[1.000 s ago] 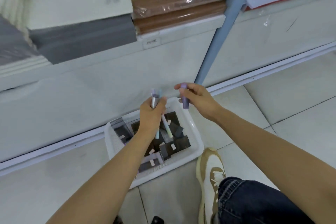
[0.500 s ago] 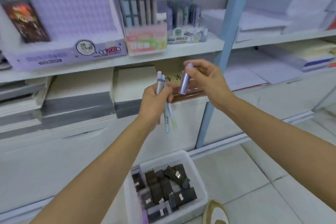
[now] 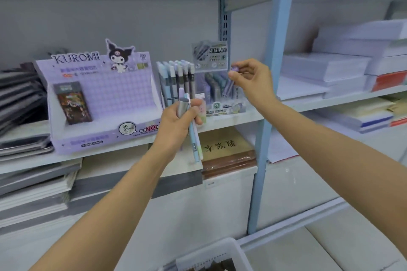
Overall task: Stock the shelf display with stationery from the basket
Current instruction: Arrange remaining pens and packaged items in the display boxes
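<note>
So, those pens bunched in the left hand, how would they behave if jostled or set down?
Probably stiff and light: the left hand holds several pens in one grip. Their slim, smooth barrels look apt to slide past one another. Laid flat on the shelf, they would likely roll.

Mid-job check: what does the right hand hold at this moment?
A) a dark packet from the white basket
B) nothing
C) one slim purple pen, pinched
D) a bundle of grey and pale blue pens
C: the right hand pinches one slim purple pen at its fingertips, up by the small pen display box; the bundle of grey and pale blue pens is in the left hand.
</note>
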The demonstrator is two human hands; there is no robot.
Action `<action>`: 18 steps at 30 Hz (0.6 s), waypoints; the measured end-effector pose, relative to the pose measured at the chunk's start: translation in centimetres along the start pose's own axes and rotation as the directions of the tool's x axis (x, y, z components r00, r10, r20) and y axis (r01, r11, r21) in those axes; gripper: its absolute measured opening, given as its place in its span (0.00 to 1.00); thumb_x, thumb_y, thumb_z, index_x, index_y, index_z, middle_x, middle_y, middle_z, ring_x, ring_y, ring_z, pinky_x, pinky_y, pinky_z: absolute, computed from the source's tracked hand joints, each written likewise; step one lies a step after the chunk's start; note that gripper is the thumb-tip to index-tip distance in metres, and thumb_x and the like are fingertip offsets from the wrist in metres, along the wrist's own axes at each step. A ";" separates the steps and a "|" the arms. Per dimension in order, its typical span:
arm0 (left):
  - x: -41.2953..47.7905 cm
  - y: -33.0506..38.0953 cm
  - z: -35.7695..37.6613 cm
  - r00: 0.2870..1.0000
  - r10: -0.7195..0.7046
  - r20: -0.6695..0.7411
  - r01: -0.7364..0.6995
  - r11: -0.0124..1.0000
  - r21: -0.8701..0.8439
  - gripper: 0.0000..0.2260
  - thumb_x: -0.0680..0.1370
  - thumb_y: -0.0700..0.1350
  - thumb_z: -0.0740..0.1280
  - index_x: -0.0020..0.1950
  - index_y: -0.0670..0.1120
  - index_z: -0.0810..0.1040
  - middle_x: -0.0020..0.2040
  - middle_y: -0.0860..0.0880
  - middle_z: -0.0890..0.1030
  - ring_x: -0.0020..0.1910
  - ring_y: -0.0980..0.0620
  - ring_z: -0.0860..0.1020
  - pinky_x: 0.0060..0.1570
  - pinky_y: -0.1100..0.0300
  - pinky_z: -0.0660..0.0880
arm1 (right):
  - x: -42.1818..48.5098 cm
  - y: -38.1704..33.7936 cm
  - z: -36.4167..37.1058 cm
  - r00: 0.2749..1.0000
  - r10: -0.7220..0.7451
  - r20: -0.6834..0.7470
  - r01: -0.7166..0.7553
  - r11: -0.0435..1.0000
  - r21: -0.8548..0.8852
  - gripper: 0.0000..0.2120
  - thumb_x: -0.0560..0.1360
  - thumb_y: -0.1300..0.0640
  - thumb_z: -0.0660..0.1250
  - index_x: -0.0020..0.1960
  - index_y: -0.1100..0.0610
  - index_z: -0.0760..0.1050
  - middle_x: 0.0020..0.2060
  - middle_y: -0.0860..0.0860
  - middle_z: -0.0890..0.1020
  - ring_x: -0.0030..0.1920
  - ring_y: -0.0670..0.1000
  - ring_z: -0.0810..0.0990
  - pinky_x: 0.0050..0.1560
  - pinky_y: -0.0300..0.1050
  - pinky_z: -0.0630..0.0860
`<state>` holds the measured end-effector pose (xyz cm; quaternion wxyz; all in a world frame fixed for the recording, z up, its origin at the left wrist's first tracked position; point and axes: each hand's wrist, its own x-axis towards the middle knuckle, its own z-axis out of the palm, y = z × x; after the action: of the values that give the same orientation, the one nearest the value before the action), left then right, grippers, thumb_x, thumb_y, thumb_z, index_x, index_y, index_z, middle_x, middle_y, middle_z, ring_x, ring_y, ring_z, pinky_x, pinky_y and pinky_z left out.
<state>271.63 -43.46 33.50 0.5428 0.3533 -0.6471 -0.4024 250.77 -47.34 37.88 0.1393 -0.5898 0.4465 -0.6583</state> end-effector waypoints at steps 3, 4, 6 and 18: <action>0.5 -0.2 -0.1 1.000 0.012 0.007 -0.012 1.000 0.001 0.09 0.81 0.39 0.62 0.58 0.41 0.79 0.33 0.49 0.78 0.24 0.63 0.73 0.27 0.75 0.68 | 0.7 1.2 0.6 0.999 -0.025 0.038 0.029 0.996 -0.088 0.06 0.73 0.62 0.73 0.48 0.56 0.78 0.39 0.49 0.80 0.41 0.47 0.79 0.47 0.37 0.79; 0.7 -0.3 -0.1 1.000 0.009 0.006 -0.009 1.000 -0.001 0.09 0.81 0.39 0.62 0.58 0.41 0.79 0.33 0.49 0.78 0.24 0.63 0.72 0.27 0.75 0.68 | 0.8 1.4 0.7 0.998 -0.034 0.053 0.040 0.992 -0.121 0.06 0.73 0.62 0.73 0.48 0.56 0.78 0.40 0.49 0.81 0.41 0.46 0.79 0.46 0.33 0.77; 1.2 -0.4 -0.2 1.000 -0.008 -0.003 0.008 1.000 -0.014 0.09 0.81 0.39 0.62 0.58 0.41 0.79 0.33 0.48 0.78 0.23 0.63 0.72 0.26 0.76 0.68 | 1.0 1.9 0.7 0.996 -0.034 0.079 0.048 0.984 -0.173 0.06 0.73 0.61 0.73 0.49 0.57 0.79 0.42 0.51 0.81 0.41 0.46 0.79 0.46 0.32 0.77; 2.3 -0.8 -0.3 0.999 -0.052 0.003 0.052 0.997 -0.064 0.09 0.82 0.41 0.62 0.59 0.43 0.79 0.35 0.47 0.77 0.26 0.63 0.73 0.28 0.73 0.69 | 1.9 2.6 0.6 0.983 -0.018 0.184 0.067 0.963 -0.261 0.10 0.74 0.61 0.72 0.54 0.62 0.79 0.44 0.53 0.82 0.42 0.47 0.78 0.44 0.32 0.76</action>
<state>271.58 -45.89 33.79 0.5427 0.3522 -0.6249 -0.4371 249.90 -50.42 37.09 0.0845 -0.6697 0.5035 -0.5393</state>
